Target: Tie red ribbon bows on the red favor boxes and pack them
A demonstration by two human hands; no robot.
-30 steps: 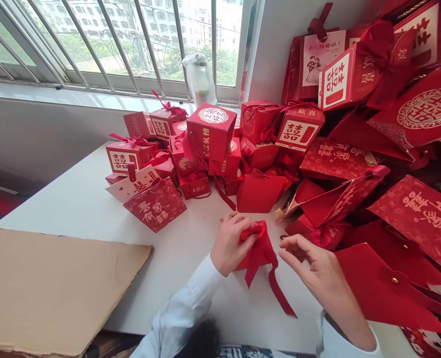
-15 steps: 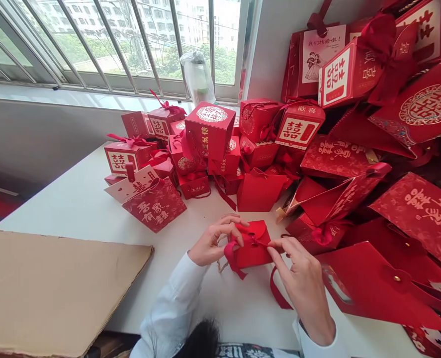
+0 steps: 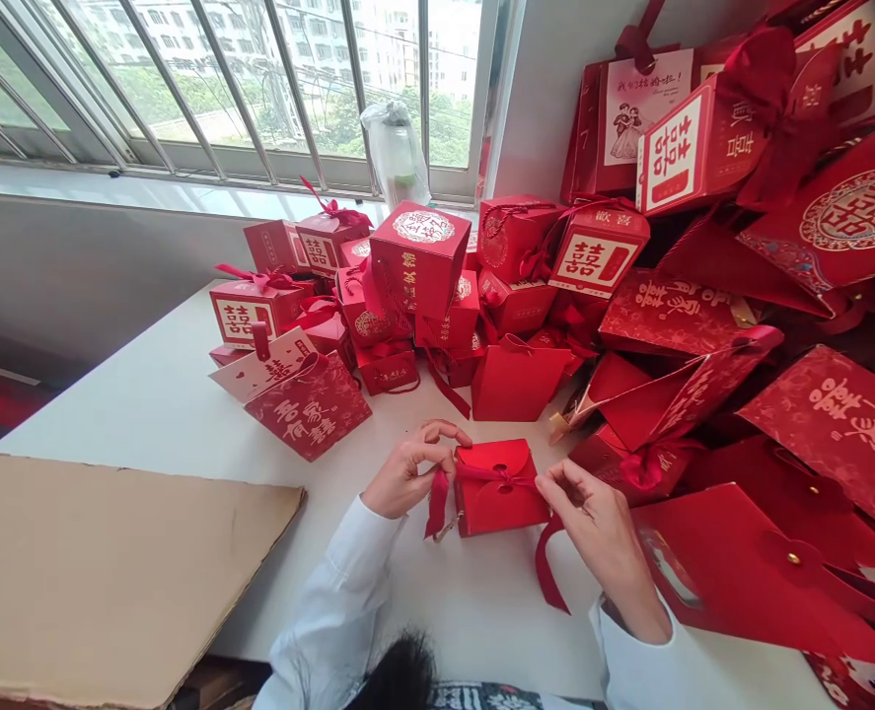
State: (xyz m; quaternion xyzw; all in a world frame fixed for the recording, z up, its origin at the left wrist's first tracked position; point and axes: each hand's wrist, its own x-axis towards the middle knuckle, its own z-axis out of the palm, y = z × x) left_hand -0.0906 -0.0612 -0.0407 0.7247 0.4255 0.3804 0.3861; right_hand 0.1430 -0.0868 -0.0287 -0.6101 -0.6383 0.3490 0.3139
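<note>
A small red gift box with a rounded flap and a red ribbon tied across its top sits on the white table in front of me. My left hand pinches the ribbon's left end beside the box, fingers closed. On the other side my right hand pinches the right ribbon end, whose tail hangs down over the table. Both ends are held out from the knot on the box top.
A heap of red gift boxes and red paper bags fills the back and right of the table. A flat red bag lies at left. A brown cardboard sheet covers the near left. A window runs behind.
The box was turned from a bunched grip in my left hand to lie flat on the table. Both hands took a ribbon end and drew them apart sideways.
</note>
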